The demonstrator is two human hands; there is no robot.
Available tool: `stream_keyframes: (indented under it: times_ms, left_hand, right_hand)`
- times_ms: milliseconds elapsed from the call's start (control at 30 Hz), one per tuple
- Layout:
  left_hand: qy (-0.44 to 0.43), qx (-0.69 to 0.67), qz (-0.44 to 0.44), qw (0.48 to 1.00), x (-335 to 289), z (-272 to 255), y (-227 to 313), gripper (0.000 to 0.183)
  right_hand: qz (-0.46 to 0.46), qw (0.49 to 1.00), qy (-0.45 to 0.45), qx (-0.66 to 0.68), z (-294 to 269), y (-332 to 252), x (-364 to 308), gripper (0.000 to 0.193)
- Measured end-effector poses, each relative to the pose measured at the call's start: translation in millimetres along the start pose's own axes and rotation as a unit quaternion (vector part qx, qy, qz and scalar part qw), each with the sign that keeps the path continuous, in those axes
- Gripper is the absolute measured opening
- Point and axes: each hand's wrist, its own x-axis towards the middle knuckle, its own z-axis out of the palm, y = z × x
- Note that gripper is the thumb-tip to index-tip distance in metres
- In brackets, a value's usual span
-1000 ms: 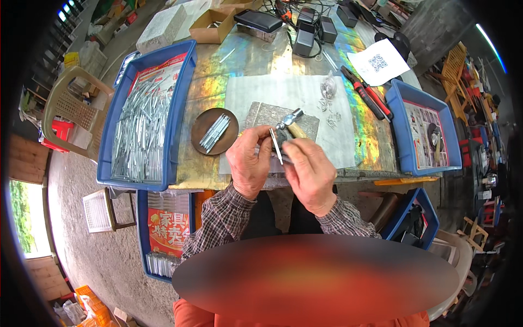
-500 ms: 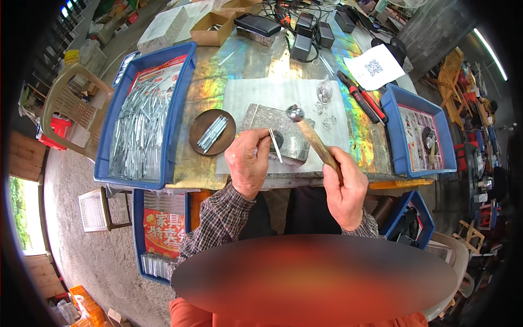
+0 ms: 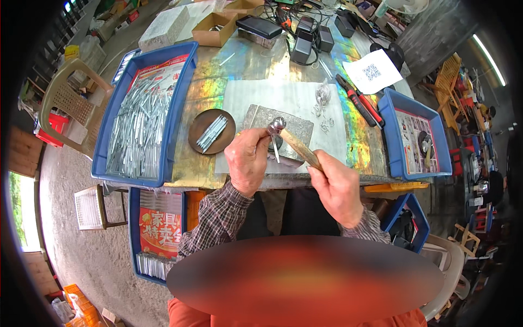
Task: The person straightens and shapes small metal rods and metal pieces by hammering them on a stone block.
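Grey stone block (image 3: pixel 299 121) on a white sheet (image 3: pixel 239 98), tabletop (image 3: pixel 204 90) beneath: head view, the only one I have on the feed.

Left hand (image 3: pixel 245 162): thumb and forefinger pinched on a thin pale rod (image 3: pixel 276 151) near its upper end. Rod lies over the block's near side, slanting toward the person; a dark pad (image 3: pixel 281 145) shows just behind it.

Right hand (image 3: pixel 339 188): closed round the wooden handle of a hammer (image 3: pixel 300 148). Hammer head sits at the rod's upper end, right beside the left fingertips. Touching or just above, I cannot tell from this angle.

Step in hand, as I judge it: working the rod's held end with the hammer. Next move, in my view, calls for a firm pinch on the rod, a short, square stroke, and left fingertips kept out from under the head. Main risk I'd note: a glancing tap that twists the rod or catches a finger.

Nearby: a brown dish (image 3: pixel 198 124) with loose rods (image 3: pixel 213 134), left of the sheet; pliers (image 3: pixel 362 103), right of it.
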Motion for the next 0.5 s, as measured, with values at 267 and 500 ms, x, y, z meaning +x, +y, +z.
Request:
stream_keyframes:
  times_ms: [267,500]
  left_hand:
    - [-0.011,0.010,0.003,1.000,-5,-4,-4,0.012]
    - [0.005,0.047,0.051,0.998,0,-3,-5,0.013]
  right_hand:
    - [-0.059,0.978,0.186,0.073,-36,-31,5,0.025]
    - [0.022,0.998,0.016,0.051,-6,-8,4,0.017]
